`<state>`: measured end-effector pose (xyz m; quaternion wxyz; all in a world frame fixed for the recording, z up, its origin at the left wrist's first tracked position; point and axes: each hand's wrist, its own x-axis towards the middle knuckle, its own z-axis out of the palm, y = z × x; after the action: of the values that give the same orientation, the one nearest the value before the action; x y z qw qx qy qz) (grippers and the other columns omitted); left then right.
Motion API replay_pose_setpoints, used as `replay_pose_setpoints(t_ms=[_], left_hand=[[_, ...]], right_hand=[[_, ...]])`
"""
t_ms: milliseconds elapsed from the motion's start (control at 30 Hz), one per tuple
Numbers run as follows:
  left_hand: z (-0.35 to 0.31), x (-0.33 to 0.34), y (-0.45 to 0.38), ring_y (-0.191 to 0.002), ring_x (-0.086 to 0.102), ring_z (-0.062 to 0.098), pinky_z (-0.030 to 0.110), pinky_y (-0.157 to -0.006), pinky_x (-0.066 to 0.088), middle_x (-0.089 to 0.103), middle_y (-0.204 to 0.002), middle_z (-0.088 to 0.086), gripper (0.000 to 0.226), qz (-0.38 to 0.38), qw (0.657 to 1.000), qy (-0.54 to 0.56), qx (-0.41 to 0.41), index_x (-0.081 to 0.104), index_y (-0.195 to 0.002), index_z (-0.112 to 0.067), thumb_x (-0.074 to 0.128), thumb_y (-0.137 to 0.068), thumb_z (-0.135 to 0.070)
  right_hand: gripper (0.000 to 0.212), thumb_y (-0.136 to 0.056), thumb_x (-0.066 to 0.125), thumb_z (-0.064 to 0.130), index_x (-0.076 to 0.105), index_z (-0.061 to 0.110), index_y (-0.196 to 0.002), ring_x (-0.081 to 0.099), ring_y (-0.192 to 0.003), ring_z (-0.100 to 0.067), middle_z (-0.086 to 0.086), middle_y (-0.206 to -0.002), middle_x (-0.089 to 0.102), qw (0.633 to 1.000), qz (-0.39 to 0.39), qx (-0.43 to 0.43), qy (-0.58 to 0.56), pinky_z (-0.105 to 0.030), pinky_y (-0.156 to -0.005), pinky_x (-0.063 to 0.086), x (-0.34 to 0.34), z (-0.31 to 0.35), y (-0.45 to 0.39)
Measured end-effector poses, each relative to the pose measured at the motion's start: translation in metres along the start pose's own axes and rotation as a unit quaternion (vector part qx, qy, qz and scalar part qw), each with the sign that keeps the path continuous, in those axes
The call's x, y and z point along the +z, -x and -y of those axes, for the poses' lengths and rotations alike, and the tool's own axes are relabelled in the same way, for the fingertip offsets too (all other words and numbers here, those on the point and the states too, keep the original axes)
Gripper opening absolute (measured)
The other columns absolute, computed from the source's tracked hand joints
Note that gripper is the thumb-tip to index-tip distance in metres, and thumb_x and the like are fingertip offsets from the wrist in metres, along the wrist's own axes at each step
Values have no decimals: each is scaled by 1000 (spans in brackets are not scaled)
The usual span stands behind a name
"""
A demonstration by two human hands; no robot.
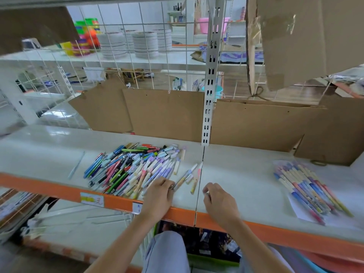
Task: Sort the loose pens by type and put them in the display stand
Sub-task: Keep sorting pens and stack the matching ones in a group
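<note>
Head view, looking down on a white shelf (246, 186) with an orange front edge, running across the middle of the frame. Left of centre, a big loose heap of pens (134, 168): blue, green, red, pink and pastel barrels lying criss-cross, reaching from mid-shelf almost to the front edge. Just right of the heap, a few stray pens (192, 177) lying apart along the seam between two shelf boards. At the right of the frame, well apart from the heap, a sorted batch of pens (309, 191) laid side by side on a white sheet (299, 212), all slanting the same way. Far left on the shelf, a single pale pen (75, 166) lying alone.

Lower centre: left hand (159, 196), fingers curled at the heap's right fringe, touching pens there and seemingly pinching the end of one stray pen; exact grip hard to make out. Right hand (218, 201) just right of the seam, on the shelf, fingers curled inward with something small and pale at the fingertips; too blurred to tell what, or whether truly held. Both forearms coming up from the bottom edge.

Behind the shelf, brown cardboard panels (165, 113) propped upright, a perforated metal upright (209, 95) at centre, white wire grid (122, 46) above. Beyond the grid, upper left, stacked white plates (144, 44) and bright plastic containers (86, 36). No display stand recognisable.
</note>
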<state>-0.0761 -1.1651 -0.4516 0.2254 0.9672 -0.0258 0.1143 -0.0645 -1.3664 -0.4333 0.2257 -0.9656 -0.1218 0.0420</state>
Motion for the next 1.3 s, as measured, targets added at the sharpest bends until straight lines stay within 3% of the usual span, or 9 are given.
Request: replay_pose_setpoints(t_ms=[233, 433, 567, 700, 867, 1000, 1067, 1133, 1300], left_hand=[[4, -8, -18, -95, 53, 14, 18, -74, 34, 50, -105, 0, 17, -40, 999, -2, -31, 59, -107, -14, 47, -97, -19], [-12, -1, -67, -101, 52, 22, 33, -84, 46, 57, -107, 6, 29, -23, 994, -85, -65, 59, -107, -11, 46, -96, -35], [-17, 6, -74, -101, 53, 24, 34, -84, 48, 56, -109, 9, 24, -15, 992, -84, -92, 61, -105, -10, 43, -95, -23], [-11, 9, -62, -99, 53, 21, 33, -82, 47, 60, -106, 6, 24, -21, 994, -96, -52, 61, -106, -12, 43, -96, -24], [-13, 5, -50, -98, 53, 18, 28, -79, 44, 60, -103, 3, 18, -34, 998, -24, -36, 60, -105, -12, 50, -95, -21], [-42, 7, -31, -86, 50, 8, 14, -70, 34, 55, -93, -5, 11, -36, 995, 87, 38, 60, -100, -14, 55, -94, -22], [-57, 13, -21, -82, 50, 6, 15, -71, 36, 53, -89, -7, 9, -8, 990, 108, 93, 60, -95, -15, 58, -93, -24], [-65, 20, -15, -83, 51, 8, 21, -73, 41, 54, -88, -7, 10, 20, 986, 116, 121, 62, -91, -15, 60, -91, -25], [-46, 20, -20, -87, 50, 10, 21, -77, 43, 51, -99, -2, 12, -33, 997, 47, 42, 60, -99, -13, 54, -93, -23]], right_hand=[[25, -98, 32, 21, 50, 22, -115, 58, -81, -15, 5, -115, 53, 1000, -2, 2, -4, -28, -70, 45, 1, 0, 0], [24, -97, 33, 19, 51, 22, -111, 54, -79, -12, 8, -120, 55, 999, -2, 15, -41, -28, -72, 43, -4, 1, 2], [22, -96, 34, 17, 51, 20, -110, 56, -84, -15, 6, -120, 58, 998, -3, 22, -64, -29, -75, 43, -8, 3, 3], [21, -96, 35, 18, 51, 20, -109, 53, -78, -13, 8, -122, 58, 997, -6, 20, -73, -28, -70, 39, -7, 1, 2], [14, -96, 37, 22, 50, 23, -102, 45, -61, -5, 12, -83, 55, 995, -10, 29, -92, -23, -56, 33, -7, -3, -1], [23, -96, 47, 39, 55, 20, -85, 48, -56, -12, 0, -72, 59, 950, -11, 92, -297, -24, -54, 39, -13, -7, -4], [27, -94, 53, 39, 58, 15, -81, 46, -52, -11, 0, -68, 59, 915, -26, 112, -386, -21, -51, 38, -17, -10, -4], [23, -91, 58, 32, 58, 13, -78, 45, -49, -9, 1, -64, 58, 911, -35, 105, -396, -19, -51, 37, -19, -12, -2], [25, -94, 54, 25, 51, 10, -75, 44, -52, -10, 0, -65, 58, 896, -58, 140, -418, -22, -53, 37, -17, -16, -2]])
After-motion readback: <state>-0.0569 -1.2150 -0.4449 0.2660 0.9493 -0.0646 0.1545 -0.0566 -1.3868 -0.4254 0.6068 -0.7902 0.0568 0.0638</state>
